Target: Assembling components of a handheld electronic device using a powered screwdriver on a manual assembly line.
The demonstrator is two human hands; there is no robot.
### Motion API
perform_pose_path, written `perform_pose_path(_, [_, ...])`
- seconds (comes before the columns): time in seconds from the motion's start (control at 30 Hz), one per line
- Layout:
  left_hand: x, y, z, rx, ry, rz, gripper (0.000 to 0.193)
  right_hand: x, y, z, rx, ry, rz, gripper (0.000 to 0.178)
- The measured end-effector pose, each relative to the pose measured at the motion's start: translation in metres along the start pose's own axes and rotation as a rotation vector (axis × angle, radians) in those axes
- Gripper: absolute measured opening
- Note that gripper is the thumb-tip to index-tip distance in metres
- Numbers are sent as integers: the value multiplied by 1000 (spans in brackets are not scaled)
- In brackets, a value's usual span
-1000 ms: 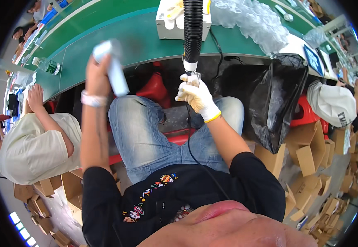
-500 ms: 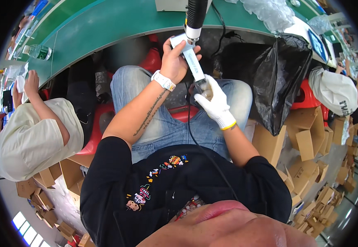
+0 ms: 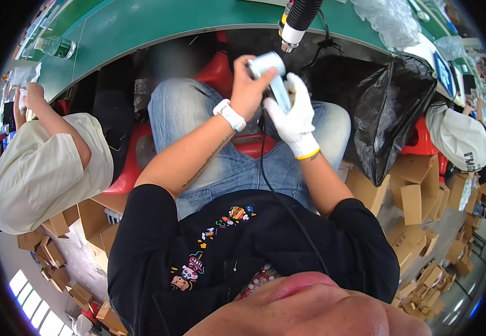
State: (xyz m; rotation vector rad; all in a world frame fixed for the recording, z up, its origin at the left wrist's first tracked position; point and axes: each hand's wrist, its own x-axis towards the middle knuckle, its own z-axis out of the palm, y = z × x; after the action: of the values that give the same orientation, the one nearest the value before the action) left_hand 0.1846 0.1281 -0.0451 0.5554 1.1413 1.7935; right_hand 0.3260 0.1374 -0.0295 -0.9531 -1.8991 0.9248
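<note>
A pale blue handheld fan (image 3: 267, 63) with a round cylindrical head and a narrow handle is held over my lap. My bare left hand (image 3: 247, 87) has its fingers and thumb around the head; a white watch is on that wrist. My right hand (image 3: 294, 115), in a white knit glove, is around the handle, and its palm covers the handle's lower end. Just above and right of the fan hangs a black electric screwdriver (image 3: 301, 22) with a metal nose, apart from the fan.
The green bench (image 3: 142, 33) curves ahead. A black plastic bag (image 3: 374, 106) hangs on the right, above open cardboard boxes (image 3: 419, 179). A person in a pale shirt (image 3: 52, 168) sits close on the left, near a clear bottle (image 3: 58, 47). A black cable (image 3: 265, 151) runs down my front.
The fan has come away from the screwdriver's tip and is tilted differently. My right hand has moved up along the handle. The screwdriver now appears farther right.
</note>
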Motion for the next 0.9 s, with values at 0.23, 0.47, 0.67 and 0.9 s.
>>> perform_pose_path(0.23, [-10, 32, -3, -253, -44, -187, 49, 11, 3, 7, 693, 147, 368, 56])
perform_pose_path(0.47, [-4, 45, -20, -317, -110, -78, 61, 7, -6, -10, 745, -44, 435, 61])
perform_pose_path(0.67, [3, 90, -48, -248, -309, -257, 48, -1, 4, -28, 477, -184, 109, 64])
perform_pose_path(0.9, [-11, 88, -48, 394, -365, -159, 29, 6, -16, -58, -22, -353, -110, 67])
